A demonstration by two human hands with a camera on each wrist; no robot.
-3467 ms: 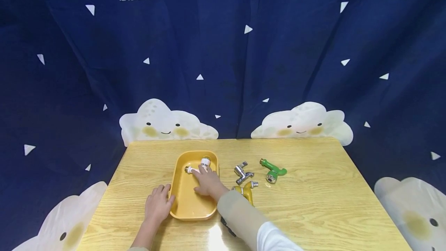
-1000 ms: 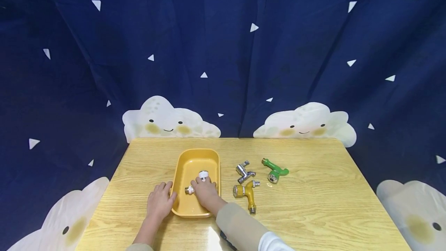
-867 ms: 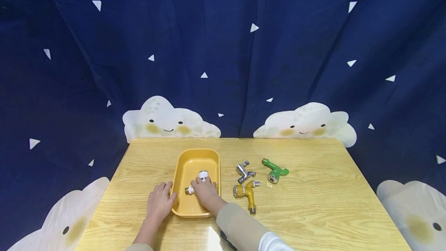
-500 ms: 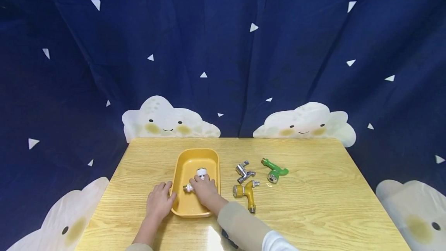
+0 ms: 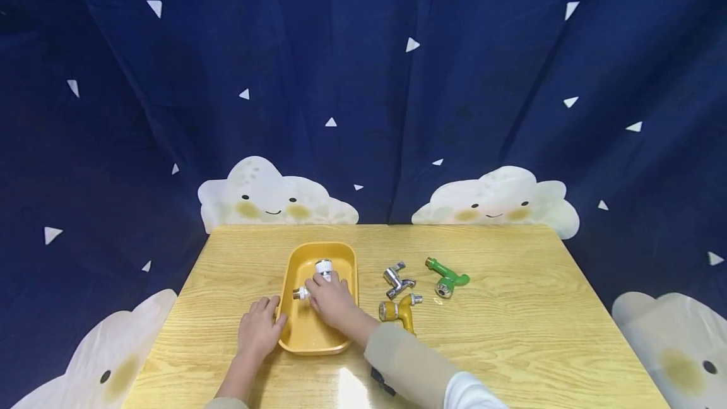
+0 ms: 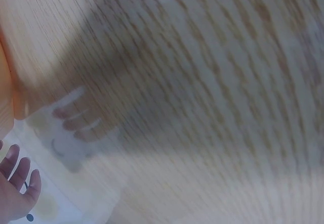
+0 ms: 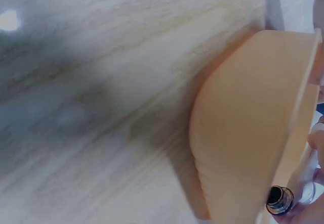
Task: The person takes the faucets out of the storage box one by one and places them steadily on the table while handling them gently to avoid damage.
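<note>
In the head view a white faucet (image 5: 324, 266) with a brass-threaded end is over the floor of a yellow plastic tray (image 5: 315, 350). My right hand (image 5: 331, 303) reaches over the tray's right rim and grips the faucet's body, hiding its middle. The right wrist view shows the tray's outer wall and the faucet's dark round opening (image 7: 278, 197) beside the fingers. My left hand (image 5: 257, 331) rests at the tray's left rim, thumb by the edge. Its fingers (image 6: 19, 172) look loosely extended in the left wrist view.
Right of the tray lie a chrome faucet (image 5: 396, 280), a yellow faucet (image 5: 405, 312) partly behind the right sleeve, and a green faucet (image 5: 447, 276). A dark object (image 5: 382, 382) shows under that sleeve. Behind the wooden table (image 5: 511, 333) hangs a blue curtain (image 5: 375, 81).
My right hand has shifted the white faucet toward the tray's near side, then, within the last second, back up and slightly left. The left hand stays at the rim.
</note>
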